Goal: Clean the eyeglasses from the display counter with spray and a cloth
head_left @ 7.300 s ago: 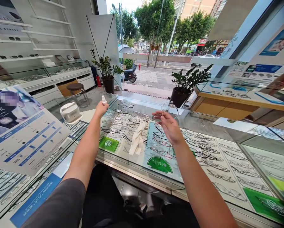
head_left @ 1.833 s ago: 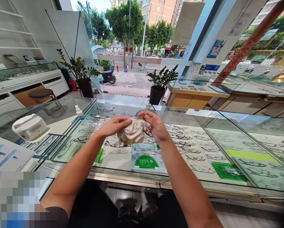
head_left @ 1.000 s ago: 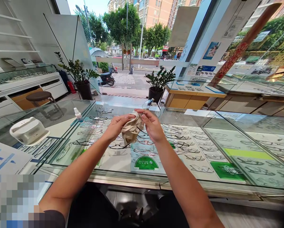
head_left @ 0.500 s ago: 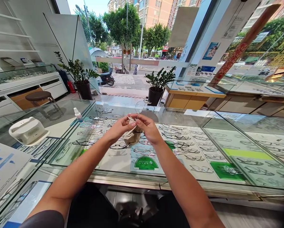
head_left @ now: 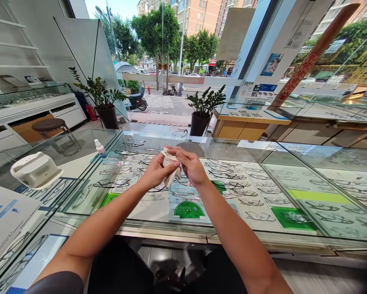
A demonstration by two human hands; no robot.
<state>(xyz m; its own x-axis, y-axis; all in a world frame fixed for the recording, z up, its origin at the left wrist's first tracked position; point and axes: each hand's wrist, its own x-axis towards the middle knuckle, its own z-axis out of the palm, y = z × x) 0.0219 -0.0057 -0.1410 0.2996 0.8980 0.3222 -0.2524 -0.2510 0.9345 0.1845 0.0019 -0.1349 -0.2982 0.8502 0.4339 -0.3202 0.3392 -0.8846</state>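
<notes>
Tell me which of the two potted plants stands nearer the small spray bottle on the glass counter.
The left potted plant, by the white shelving. The spray bottle stands just below and in front of it, while the other potted plant is off to the right, beyond the hands.

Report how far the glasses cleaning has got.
Done: spray bottle stands set aside on the glass counter. In hand: left hand presses the cloth to glasses held by the right hand. Left: probably finishing the wipe and setting them down.
</notes>
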